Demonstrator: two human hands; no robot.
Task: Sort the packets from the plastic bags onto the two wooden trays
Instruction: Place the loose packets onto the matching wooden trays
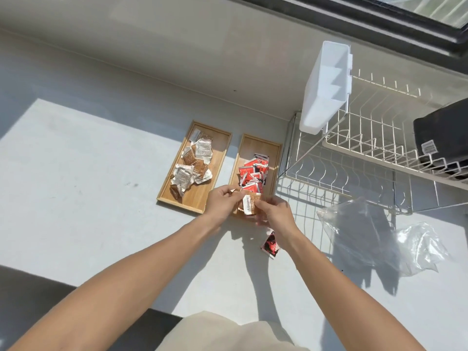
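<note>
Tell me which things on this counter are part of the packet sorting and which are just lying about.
Part of the job:
- left tray with brown packets
- right tray with red packets
- brown packet held by both hands, left and right
- loose red packet on the counter
- plastic bags

Just lying about:
- wire dish rack
- white plastic caddy
- black container

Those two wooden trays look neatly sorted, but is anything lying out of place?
Yes. One red packet lies loose on the counter under the right hand, outside the right tray that holds the other red ones. Both hands are holding brown packets.
</note>
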